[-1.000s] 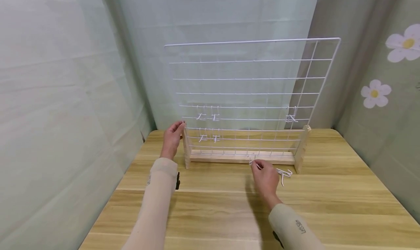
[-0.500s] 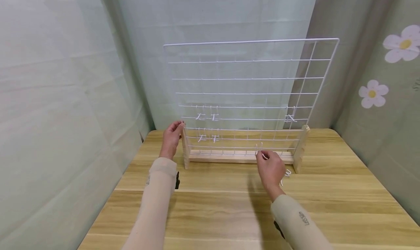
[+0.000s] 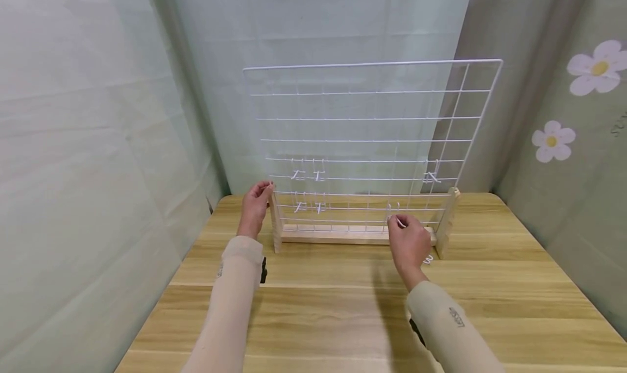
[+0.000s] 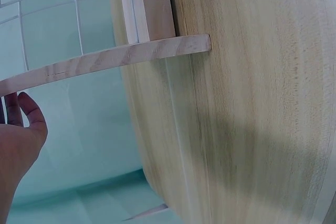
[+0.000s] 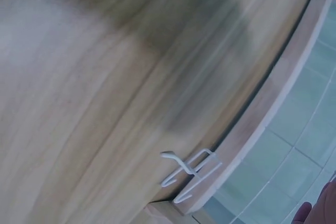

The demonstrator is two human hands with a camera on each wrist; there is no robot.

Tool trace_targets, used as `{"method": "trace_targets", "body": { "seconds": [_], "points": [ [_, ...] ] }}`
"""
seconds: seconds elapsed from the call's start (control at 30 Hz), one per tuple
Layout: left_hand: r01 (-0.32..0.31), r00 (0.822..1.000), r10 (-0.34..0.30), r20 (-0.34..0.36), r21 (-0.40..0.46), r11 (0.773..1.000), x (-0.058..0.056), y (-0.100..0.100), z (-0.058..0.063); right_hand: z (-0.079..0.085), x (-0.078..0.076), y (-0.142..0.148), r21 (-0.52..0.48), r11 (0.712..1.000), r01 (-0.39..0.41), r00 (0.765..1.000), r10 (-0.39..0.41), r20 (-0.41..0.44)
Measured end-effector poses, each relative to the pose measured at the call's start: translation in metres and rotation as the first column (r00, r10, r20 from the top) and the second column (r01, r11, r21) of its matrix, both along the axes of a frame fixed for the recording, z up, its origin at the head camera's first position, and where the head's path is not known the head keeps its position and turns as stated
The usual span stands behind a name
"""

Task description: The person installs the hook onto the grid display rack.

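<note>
A white wire grid rack [image 3: 374, 118] stands upright in a wooden base, with a wooden post [image 3: 276, 220] at each lower side. My left hand [image 3: 254, 207] grips the top of the left post; in the left wrist view its fingertips meet the post [image 4: 105, 61]. My right hand [image 3: 409, 242] pinches a white wire hook [image 3: 403, 224] before the lower right of the grid, its two prongs pointing up at the bars. Only the edge of that hand [image 5: 323, 208] enters the right wrist view, and the held hook is out of sight there.
Several white hooks [image 3: 319, 207] hang in two rows at the grid's left, and another hook [image 3: 431, 177] hangs at the right. A loose hook [image 5: 191, 174] lies on the wooden table [image 3: 313, 307] by the base, mostly behind my right hand in the head view. Curtains surround the table.
My right hand has lifted its hook from near the base up to the lower bars and slightly right. The left hand has stayed at the post.
</note>
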State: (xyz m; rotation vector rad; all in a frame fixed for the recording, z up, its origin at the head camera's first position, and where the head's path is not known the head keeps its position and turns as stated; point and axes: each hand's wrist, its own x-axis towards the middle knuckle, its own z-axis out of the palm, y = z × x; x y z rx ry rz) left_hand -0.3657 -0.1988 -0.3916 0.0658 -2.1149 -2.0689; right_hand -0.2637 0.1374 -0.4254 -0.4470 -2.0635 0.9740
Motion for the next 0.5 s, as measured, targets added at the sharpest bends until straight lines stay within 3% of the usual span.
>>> {"method": "trace_targets", "body": {
  "seconds": [0.5],
  "points": [
    [0.007, 1.0, -0.007, -0.004, 0.014, 1.0, 0.0, 0.0, 0.0, 0.034, -0.009, 0.006, -0.112, 0.992, 0.058, 0.997, -0.052, 0.059]
  ]
}}
